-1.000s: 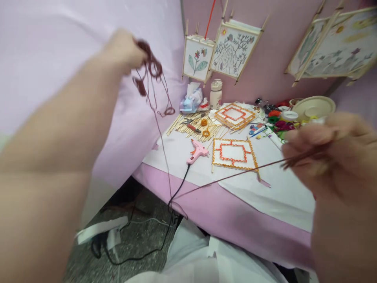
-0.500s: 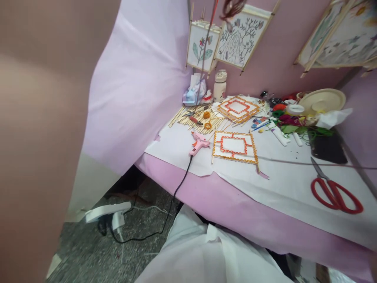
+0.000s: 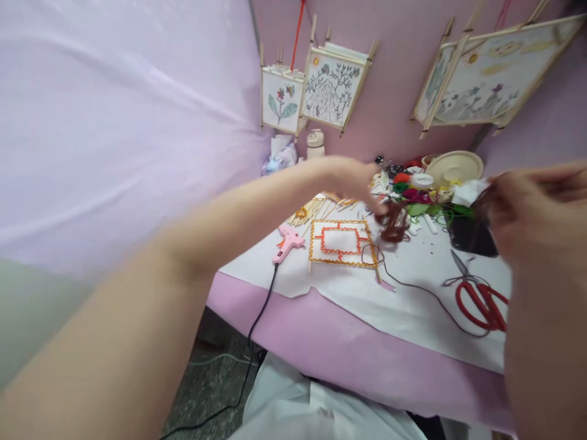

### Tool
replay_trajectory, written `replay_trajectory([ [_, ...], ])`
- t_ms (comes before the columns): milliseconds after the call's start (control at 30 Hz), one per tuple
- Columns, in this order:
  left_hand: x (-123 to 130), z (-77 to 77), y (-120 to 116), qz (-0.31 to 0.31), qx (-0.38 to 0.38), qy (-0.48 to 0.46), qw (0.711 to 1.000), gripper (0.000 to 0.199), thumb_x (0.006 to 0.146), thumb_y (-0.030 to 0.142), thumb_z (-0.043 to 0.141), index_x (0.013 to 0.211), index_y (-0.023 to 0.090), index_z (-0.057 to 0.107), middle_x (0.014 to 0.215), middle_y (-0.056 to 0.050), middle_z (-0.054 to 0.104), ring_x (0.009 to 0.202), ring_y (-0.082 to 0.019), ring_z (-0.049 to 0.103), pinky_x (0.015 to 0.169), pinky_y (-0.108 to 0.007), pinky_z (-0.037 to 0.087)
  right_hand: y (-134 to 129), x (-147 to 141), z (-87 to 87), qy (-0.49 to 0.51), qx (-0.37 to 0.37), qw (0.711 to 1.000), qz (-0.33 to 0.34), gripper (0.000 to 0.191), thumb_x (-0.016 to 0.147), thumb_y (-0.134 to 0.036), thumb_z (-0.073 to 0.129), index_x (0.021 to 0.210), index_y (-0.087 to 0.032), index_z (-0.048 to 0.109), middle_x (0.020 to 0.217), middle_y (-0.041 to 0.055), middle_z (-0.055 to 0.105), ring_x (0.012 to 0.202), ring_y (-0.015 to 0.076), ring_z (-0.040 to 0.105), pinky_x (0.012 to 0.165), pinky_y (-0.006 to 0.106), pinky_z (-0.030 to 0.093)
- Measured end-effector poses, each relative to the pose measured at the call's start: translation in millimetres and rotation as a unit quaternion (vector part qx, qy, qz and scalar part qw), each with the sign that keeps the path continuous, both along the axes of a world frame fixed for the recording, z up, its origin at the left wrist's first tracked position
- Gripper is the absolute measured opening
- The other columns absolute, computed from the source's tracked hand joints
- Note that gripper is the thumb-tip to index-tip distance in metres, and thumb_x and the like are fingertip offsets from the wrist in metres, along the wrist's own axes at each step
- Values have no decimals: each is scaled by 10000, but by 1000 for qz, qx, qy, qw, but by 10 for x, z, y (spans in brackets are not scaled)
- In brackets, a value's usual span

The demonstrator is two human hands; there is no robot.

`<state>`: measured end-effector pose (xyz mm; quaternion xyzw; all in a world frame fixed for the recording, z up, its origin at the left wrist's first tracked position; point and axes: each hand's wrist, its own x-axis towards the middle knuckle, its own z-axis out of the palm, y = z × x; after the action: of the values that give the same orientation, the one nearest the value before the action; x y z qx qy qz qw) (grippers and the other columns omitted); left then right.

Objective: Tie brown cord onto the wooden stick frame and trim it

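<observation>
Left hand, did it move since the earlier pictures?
Yes. The left hand moved down and right: once level with and left of the hanging flower picture, now below and right of it.

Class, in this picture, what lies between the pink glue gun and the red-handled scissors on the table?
The head view shows a stick frame and a brown cord between the glue gun and the scissors.
</observation>
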<state>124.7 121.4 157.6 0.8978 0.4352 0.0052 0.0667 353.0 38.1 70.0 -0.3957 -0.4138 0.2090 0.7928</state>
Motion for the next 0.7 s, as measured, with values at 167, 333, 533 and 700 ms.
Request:
replay_trajectory([
  [167,-839,-846,-447,204,38,-10,978,685,783,393,677,1338,82,424,1322,-199,513,1175,-300,504,938,-378,413,-9,-84,-452,37,-62,995,75,222,594,-221,837,707,-174,651,702,39,670,624,131,604,625,297,477],
  [333,-1394,-1791,-902,369,85,-52,924,582,829,358,577,1329,116,406,1274,-198,513,1150,-342,477,898,-446,415,2,-135,-583,44,-100,990,86,204,588,-206,835,689,-182,660,702,49,668,599,126,582,599,305,455],
  [533,-1814,-1970,-780,329,152,-33,931,425,903,266,434,1253,30,481,1163,-223,570,1078,-327,505,960,-433,375,-33,-179,-545,29,-90,988,122,225,615,-248,828,709,-187,633,723,16,665,619,115,574,583,268,458],
  [700,-2447,-1866,-583,389,180,10,903,444,890,289,447,1264,57,497,1187,-232,559,1121,-370,486,931,-461,383,-45,-165,-566,-11,-114,986,122,254,620,-320,821,727,-202,624,695,-17,648,614,116,564,574,269,473],
])
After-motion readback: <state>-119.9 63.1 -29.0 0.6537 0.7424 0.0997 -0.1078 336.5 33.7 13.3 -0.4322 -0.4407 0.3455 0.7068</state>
